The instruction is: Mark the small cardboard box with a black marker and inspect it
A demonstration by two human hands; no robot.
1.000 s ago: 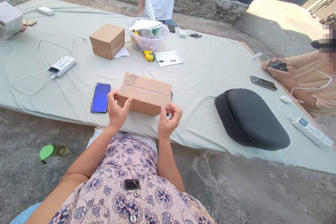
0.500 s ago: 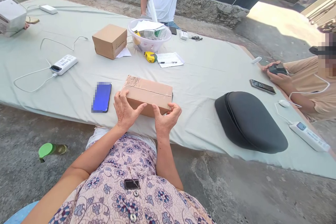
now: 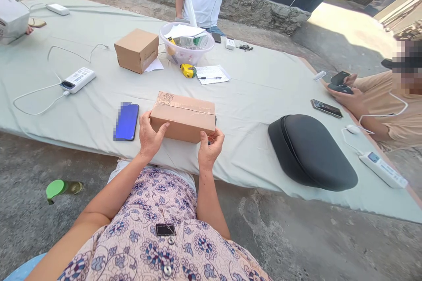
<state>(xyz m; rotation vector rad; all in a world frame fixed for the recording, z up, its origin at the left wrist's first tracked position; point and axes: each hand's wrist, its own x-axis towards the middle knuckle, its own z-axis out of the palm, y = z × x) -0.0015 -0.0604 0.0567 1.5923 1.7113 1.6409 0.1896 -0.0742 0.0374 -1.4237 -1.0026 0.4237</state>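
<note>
A brown cardboard box (image 3: 184,118) with a seam along its top and dark scribbles at its far left corner is at the table's near edge. My left hand (image 3: 150,134) grips its left end, thumb on the front face and the other fingers partly hidden by the end. At the right end my right hand (image 3: 211,147) holds the lower corner, thumb on the front, fingers bent round the side. Just left of my left hand lies a phone with a blue screen (image 3: 127,122).
Behind the box are another cardboard box (image 3: 136,50), a plastic basket (image 3: 186,55), a yellow tape measure (image 3: 187,70) and a paper with a pen (image 3: 212,74). A black padded case (image 3: 311,151) lies right; a white power bank (image 3: 78,80) with cables lies left. Co-workers are at the far and right sides.
The box's front face has tipped up into fuller view. My thumbs have moved apart towards its two ends. The co-worker at the right has raised part of a dark object.
</note>
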